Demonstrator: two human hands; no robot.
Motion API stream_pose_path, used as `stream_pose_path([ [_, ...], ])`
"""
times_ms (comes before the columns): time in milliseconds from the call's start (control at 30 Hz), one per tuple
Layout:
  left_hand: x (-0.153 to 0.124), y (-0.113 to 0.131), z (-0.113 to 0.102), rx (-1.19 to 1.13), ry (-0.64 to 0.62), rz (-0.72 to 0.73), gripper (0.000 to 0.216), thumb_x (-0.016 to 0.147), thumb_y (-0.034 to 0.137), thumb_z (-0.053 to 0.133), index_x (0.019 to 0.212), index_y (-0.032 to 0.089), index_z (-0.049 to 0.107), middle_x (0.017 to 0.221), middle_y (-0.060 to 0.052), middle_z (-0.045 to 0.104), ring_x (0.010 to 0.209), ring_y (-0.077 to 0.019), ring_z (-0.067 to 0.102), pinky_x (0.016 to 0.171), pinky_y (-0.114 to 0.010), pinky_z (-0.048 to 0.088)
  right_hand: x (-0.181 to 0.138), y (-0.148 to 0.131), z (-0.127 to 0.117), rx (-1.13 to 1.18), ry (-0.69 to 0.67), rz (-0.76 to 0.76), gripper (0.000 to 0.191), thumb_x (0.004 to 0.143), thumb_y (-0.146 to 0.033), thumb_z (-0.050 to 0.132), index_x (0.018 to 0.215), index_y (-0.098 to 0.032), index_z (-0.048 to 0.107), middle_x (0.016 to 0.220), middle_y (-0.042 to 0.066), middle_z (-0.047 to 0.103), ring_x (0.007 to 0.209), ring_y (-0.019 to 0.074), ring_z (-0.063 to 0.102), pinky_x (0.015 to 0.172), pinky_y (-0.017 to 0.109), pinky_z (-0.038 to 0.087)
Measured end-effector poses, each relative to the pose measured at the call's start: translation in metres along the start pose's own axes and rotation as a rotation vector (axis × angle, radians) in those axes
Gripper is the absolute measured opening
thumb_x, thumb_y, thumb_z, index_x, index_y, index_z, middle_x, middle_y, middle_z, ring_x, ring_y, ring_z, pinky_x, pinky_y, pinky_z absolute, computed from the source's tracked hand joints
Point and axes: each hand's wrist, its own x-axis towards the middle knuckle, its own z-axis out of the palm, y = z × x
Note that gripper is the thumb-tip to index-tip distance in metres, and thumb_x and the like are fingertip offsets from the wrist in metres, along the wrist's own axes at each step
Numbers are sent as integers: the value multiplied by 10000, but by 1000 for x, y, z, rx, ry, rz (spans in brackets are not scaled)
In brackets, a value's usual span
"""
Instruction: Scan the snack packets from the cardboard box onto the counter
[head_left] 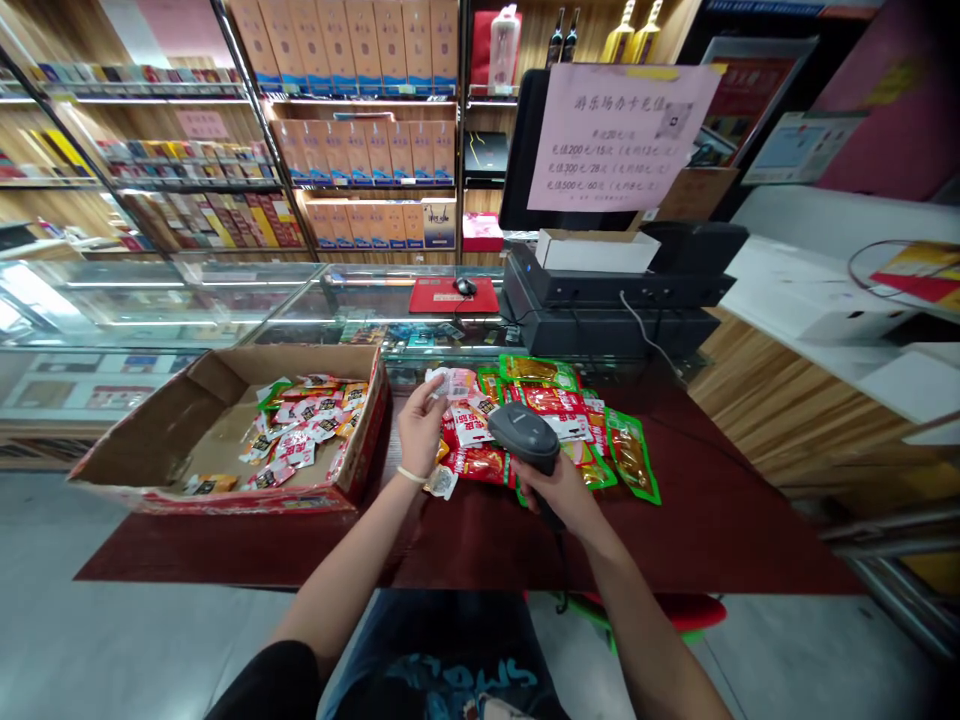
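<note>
My right hand (559, 492) is wrapped round the handle of a dark grey barcode scanner (525, 435), its head pointing away from me over a pile of snack packets. My left hand (421, 425) pinches a small pink-and-white snack packet (454, 383) at the pile's left side. Red snack packets (484, 464) lie under and around the scanner. Green-edged snack packets (632, 455) are at the right and back of the pile. To the left of my left hand stands a shallow cardboard box (225, 497) with several small packets (304, 430) inside.
The dark red counter (675, 540) carries the box and pile. Behind are a cash register base (607, 325), a screen with a pink paper sign (619, 140), a mouse (465, 286) on a red pad (431, 296) and glass display cases (172, 300). A cable hangs from the scanner.
</note>
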Motion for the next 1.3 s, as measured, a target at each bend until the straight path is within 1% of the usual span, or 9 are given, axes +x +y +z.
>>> stream_pose_path([
  [233,-7,-23,-36,370,-22,237,363,878,154,510,1192,235,672,1265,-65,643,1198,-201,573,1100,-400,390,-1,2,-9,118,81,29,412,678,-538,766,684,-195,537,475,-49,521,345,104,470,333,221,372],
  [333,-17,-39,-50,547,-212,257,433,844,54,471,1186,225,674,1287,-69,636,1229,-197,564,1112,-411,393,0,4,-10,144,65,36,403,666,-525,778,697,-191,555,480,-44,538,337,103,468,333,225,378],
  [433,-27,-53,-54,704,-449,166,398,781,-1,492,1018,212,730,1227,-73,673,1182,-205,603,1073,-396,442,3,7,-8,150,53,37,397,667,-513,781,670,-187,555,477,-38,543,329,100,464,331,226,382],
  [500,-31,-55,-53,725,-500,130,385,767,-15,481,961,204,731,1235,-74,668,1183,-203,604,1065,-381,447,4,7,-5,149,47,37,398,675,-508,781,652,-186,549,476,-35,540,333,99,467,331,221,381],
  [633,-31,-31,-51,617,-438,170,343,830,36,465,1022,198,698,1205,-65,680,1165,-190,610,1054,-372,448,8,-3,6,129,27,28,405,680,-523,780,678,-182,562,467,-35,535,336,101,467,333,216,379],
  [800,-22,42,-66,518,-329,250,251,923,210,505,1117,207,664,1108,-62,706,1005,-167,662,906,-302,521,21,-21,29,57,-33,3,414,711,-532,758,643,-181,548,475,-28,539,355,101,479,351,213,389],
  [900,-9,80,-92,560,-282,279,234,926,265,530,1103,209,671,1081,-63,709,969,-167,664,868,-286,526,35,-29,49,36,-93,-14,420,735,-522,741,598,-184,534,456,-26,529,355,98,470,359,214,386],
  [1000,13,96,-133,654,-222,269,222,921,286,537,1067,209,685,1057,-59,715,956,-174,665,858,-290,528,50,-37,73,2,-166,-27,413,755,-517,724,591,-184,543,447,-21,531,356,98,470,371,215,388],
  [1300,90,78,-264,895,-68,96,226,873,320,578,1030,199,687,1019,-43,732,926,-182,681,835,-279,526,98,-57,150,-59,-339,-2,390,749,-520,708,631,-193,532,465,-31,525,357,108,483,374,227,400],
])
